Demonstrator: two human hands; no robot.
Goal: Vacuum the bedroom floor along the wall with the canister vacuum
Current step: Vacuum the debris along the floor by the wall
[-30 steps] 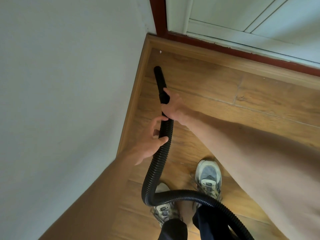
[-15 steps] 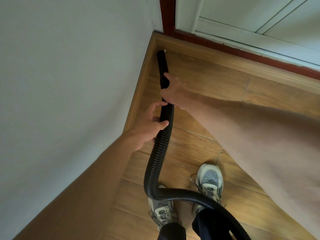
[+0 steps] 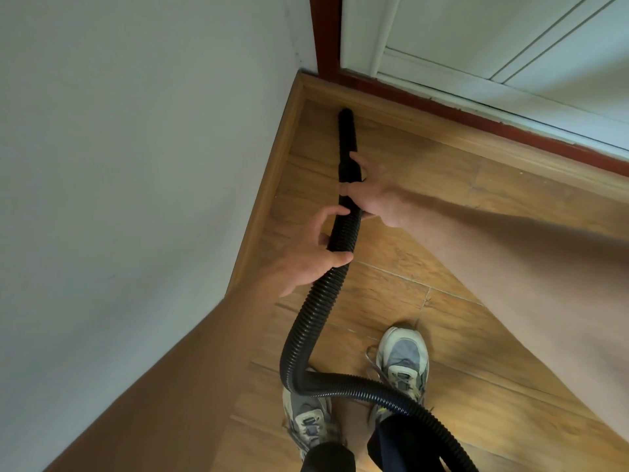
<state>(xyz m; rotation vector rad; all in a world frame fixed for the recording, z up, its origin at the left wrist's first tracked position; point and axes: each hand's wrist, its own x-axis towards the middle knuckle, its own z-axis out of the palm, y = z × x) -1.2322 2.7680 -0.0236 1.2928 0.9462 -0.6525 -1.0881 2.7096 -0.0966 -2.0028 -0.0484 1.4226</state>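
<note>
The wall [image 3: 119, 165] stood at nine o'clock, its skirting board [image 3: 269, 199] running along the floor [image 3: 442, 240] to the corner at twelve. The door [image 3: 476, 35] spanned twelve to two o'clock behind a sill strip [image 3: 476, 131]. The nozzle [image 3: 347, 137] pointed to twelve, its tip at that strip, just beside the corner. The right hand [image 3: 374, 195] held the nozzle's rear from three o'clock; the left hand [image 3: 306, 260] held the hose [image 3: 306, 328] just behind, from nine. The hose ran back to six, then bent toward five across the left shoe [image 3: 309, 420] and the right shoe [image 3: 403, 362].
</note>
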